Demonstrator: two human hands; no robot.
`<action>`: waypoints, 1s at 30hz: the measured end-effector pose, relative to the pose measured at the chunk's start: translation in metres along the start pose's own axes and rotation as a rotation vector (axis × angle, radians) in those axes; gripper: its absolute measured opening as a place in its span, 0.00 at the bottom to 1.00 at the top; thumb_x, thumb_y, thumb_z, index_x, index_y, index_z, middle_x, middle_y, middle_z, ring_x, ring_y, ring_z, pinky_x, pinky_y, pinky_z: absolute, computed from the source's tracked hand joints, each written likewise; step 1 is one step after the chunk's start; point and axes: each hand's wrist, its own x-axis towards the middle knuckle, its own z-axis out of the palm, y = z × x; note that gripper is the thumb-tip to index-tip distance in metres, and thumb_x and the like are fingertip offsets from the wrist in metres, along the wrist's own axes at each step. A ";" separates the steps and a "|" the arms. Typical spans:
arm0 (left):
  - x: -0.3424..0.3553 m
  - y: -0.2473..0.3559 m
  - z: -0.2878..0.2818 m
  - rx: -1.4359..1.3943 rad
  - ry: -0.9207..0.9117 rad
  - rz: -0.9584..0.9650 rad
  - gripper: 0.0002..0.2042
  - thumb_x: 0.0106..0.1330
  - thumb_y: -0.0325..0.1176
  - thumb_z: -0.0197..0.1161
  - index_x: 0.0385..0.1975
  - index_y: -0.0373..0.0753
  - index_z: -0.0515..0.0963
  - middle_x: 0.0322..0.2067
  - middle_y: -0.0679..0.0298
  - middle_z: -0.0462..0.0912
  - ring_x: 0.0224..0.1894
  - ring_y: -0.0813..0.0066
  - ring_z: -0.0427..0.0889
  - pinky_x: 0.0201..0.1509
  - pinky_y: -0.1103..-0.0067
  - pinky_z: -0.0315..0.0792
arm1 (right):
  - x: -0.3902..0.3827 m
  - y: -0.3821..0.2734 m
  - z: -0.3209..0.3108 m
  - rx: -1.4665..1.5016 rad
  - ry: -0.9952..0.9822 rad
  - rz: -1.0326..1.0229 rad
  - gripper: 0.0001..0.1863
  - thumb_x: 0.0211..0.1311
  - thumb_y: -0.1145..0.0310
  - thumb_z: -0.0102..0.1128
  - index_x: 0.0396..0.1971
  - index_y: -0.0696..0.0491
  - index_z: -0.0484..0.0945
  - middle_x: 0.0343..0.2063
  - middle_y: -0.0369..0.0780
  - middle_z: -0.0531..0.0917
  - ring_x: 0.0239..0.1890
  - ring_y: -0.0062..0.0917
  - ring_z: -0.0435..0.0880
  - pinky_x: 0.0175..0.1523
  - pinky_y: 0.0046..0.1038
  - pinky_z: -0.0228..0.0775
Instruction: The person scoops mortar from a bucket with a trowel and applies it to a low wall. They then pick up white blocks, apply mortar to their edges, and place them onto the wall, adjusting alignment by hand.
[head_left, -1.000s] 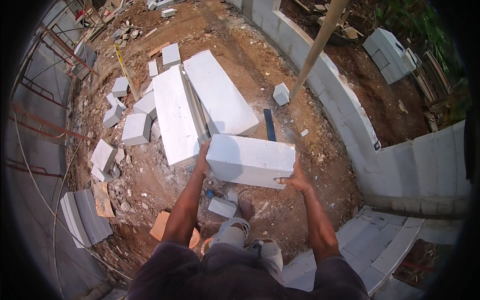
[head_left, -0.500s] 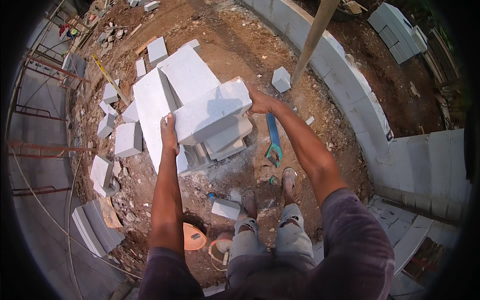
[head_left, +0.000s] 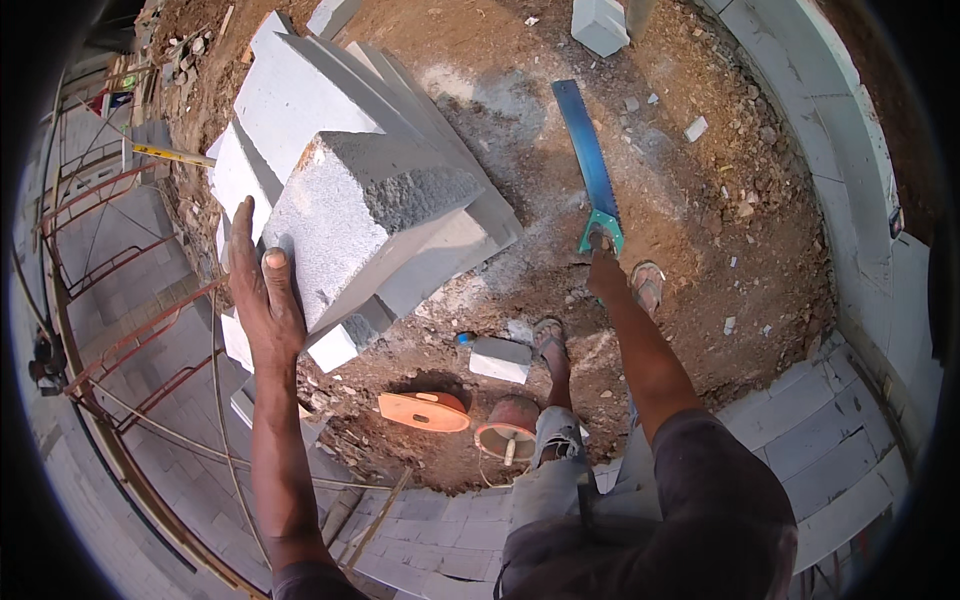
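My left hand (head_left: 265, 275) rests on the end of a white rough-edged block (head_left: 330, 220), thumb and fingers stretched apart. That block sits on a stack of larger pale blocks (head_left: 280, 85). To the right, my right hand (head_left: 605, 262) grips the green handle of a handsaw (head_left: 585, 140), whose blue blade lies along the dirt ground, pointing away from me. A small loose block (head_left: 498, 365) and a small blue object (head_left: 465, 339) are on the ground near my feet.
An orange tub (head_left: 420, 410) and a bucket (head_left: 505, 440) stand below the stack. Red metal scaffolding (head_left: 130, 270) lines the left. A curved block wall (head_left: 840, 140) runs along the right. A yellow level (head_left: 165, 152) and another block (head_left: 600, 25) are farther off.
The block that both hands carried now rests on the stack. My right hand has left it and taken the saw handle. My left hand stays on it. The view has shifted.
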 end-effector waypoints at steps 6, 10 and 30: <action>0.005 -0.008 0.010 -0.212 -0.048 -0.121 0.43 0.73 0.66 0.41 0.64 0.24 0.67 0.56 0.43 0.77 0.59 0.58 0.76 0.64 0.65 0.66 | 0.051 0.004 0.051 -0.101 0.365 0.014 0.18 0.64 0.71 0.58 0.51 0.53 0.65 0.52 0.46 0.77 0.56 0.44 0.77 0.51 0.47 0.75; 0.008 -0.002 0.010 -0.162 -0.092 -0.113 0.38 0.76 0.61 0.43 0.62 0.23 0.68 0.55 0.44 0.77 0.59 0.58 0.75 0.64 0.65 0.65 | 0.063 0.024 0.047 -0.090 0.319 0.034 0.22 0.60 0.69 0.62 0.51 0.53 0.65 0.47 0.46 0.80 0.51 0.43 0.81 0.48 0.49 0.73; 0.023 0.047 0.000 0.058 0.075 -0.329 0.25 0.75 0.54 0.47 0.58 0.41 0.78 0.58 0.54 0.79 0.66 0.58 0.70 0.73 0.52 0.52 | -0.473 -0.123 -0.282 0.731 0.482 -0.348 0.14 0.57 0.77 0.65 0.42 0.60 0.72 0.35 0.46 0.84 0.38 0.32 0.86 0.43 0.32 0.75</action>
